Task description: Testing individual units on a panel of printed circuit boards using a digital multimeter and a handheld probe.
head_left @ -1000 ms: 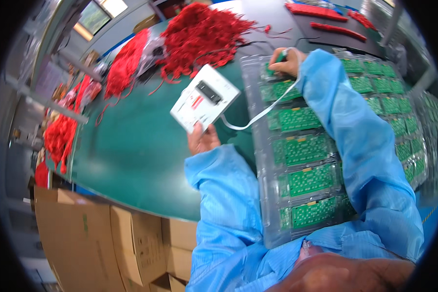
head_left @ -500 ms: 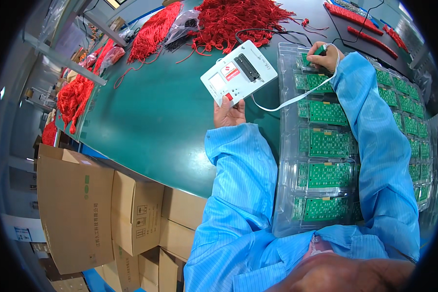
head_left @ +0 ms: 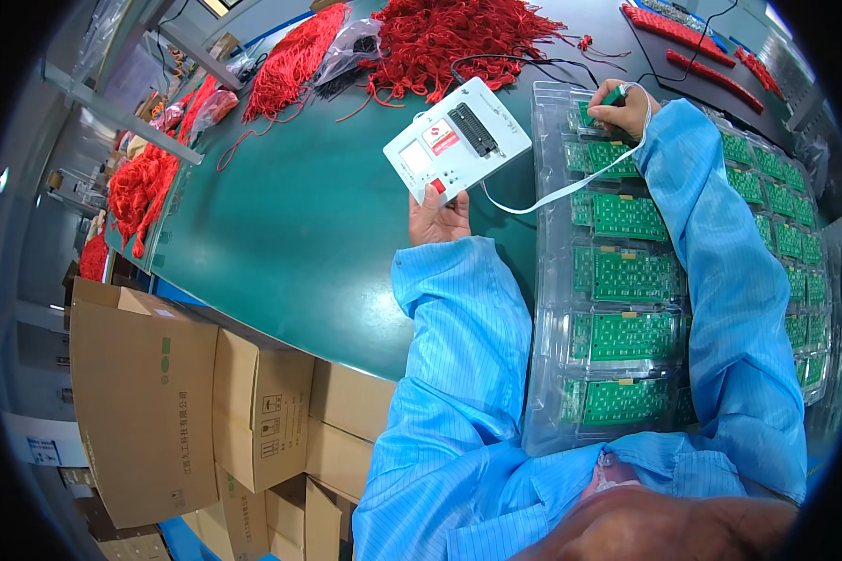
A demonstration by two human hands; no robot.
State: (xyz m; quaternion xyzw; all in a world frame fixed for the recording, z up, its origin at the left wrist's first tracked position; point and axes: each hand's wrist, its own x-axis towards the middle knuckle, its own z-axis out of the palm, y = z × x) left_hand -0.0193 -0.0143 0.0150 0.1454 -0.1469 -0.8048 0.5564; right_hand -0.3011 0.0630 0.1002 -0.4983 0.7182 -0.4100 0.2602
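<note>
My left hand (head_left: 439, 221) grips the near edge of a white chip programmer (head_left: 419, 157), its thumb beside the red button. A black socket shows on the programmer's top face. At the far end of a clear plastic tray (head_left: 554, 280), my right hand (head_left: 630, 114) pinches a small green connector board (head_left: 615, 95) over a circuit board (head_left: 587, 114). Whether its contacts touch the board is hidden by the fingers. A white ribbon cable (head_left: 571, 191) runs from the programmer to the connector board. Green circuit boards (head_left: 629, 216) lie in rows in the tray.
Heaps of red cords (head_left: 458, 42) cover the far side of the green table (head_left: 299, 215). Red strips (head_left: 716, 82) lie at the far right, and a black cable (head_left: 524, 60) runs behind the programmer. Cardboard boxes (head_left: 145, 402) stand below the table's left edge.
The programmer and my left hand have shifted very slightly left. My right hand stays at the same board with the connector.
</note>
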